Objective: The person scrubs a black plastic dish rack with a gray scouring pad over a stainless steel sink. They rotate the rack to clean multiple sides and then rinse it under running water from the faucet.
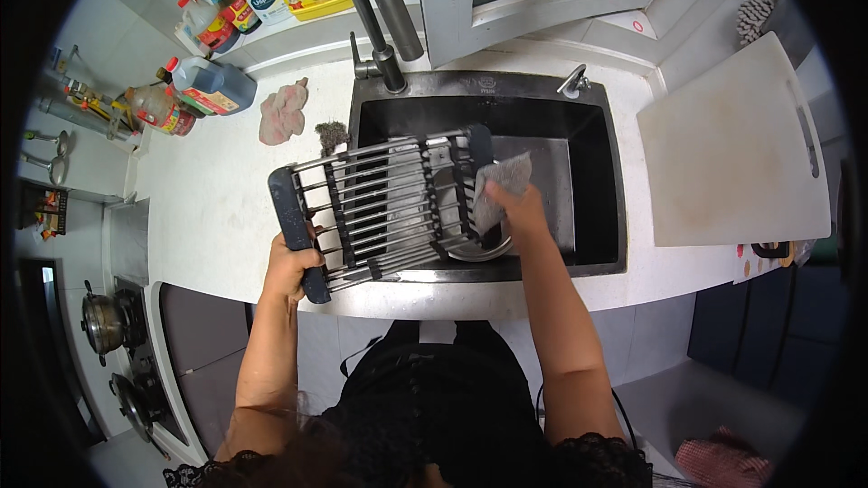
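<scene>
A dish drying rack (384, 208) of metal rods with dark end bars is held tilted over the left part of the black sink (604, 258). My left hand (291, 264) is closed round the rack's left end bar, near its lower corner. In my right hand (520, 210) is a light grey cloth (503, 183), bunched against the rack's right end bar. Below the rack, partly hidden by it, a round metal bowl (484, 253) lies in the sink. The tall grey faucet (387, 9) stands behind the rack.
Left of the sink lie a steel-wool scrubber (332, 136) and a pink rag (284, 113). Farther left stand a blue-capped jug of dark liquid (213, 86) and several bottles. A white cutting board (732, 149) leans at the right. An open window frame (542, 4) reaches over the back.
</scene>
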### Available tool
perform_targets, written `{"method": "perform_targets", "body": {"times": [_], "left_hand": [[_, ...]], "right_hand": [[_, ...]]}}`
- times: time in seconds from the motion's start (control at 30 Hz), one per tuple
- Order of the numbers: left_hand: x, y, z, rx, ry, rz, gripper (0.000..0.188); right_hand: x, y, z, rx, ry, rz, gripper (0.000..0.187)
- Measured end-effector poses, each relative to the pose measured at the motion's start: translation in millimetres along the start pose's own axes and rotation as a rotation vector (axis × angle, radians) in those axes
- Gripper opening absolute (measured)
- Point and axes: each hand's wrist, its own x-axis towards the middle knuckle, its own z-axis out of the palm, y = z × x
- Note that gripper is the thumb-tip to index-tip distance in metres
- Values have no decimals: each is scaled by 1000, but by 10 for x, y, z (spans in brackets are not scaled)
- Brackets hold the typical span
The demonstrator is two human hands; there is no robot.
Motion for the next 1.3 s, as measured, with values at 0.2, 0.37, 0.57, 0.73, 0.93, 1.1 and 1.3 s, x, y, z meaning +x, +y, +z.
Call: {"method": "perform_targets", "body": {"times": [0.2, 0.37, 0.57, 0.73, 0.93, 1.1, 1.3], "left_hand": [[26, 3, 57, -59, -40, -39, 33], [169, -27, 62, -126, -12, -46, 31], [109, 32, 344, -87, -34, -102, 33], [307, -24, 211, -291, 36, -138, 27], [194, 35, 397, -517, 37, -345, 18], [143, -33, 371, -476, -14, -499, 25], [-79, 25, 455, -364, -101, -606, 42]], "right_hand": [[20, -536, 215, 34, 85, 33, 38], [94, 61, -143, -78, 72, 32, 39], [284, -320, 36, 30, 15, -32, 37], [181, 191, -221, -9, 45, -43, 34], [81, 304, -117, 601, 89, 12, 42], [-57, 91, -39, 539, -44, -129, 28], [193, -43, 39, -75, 33, -394, 26]]}}
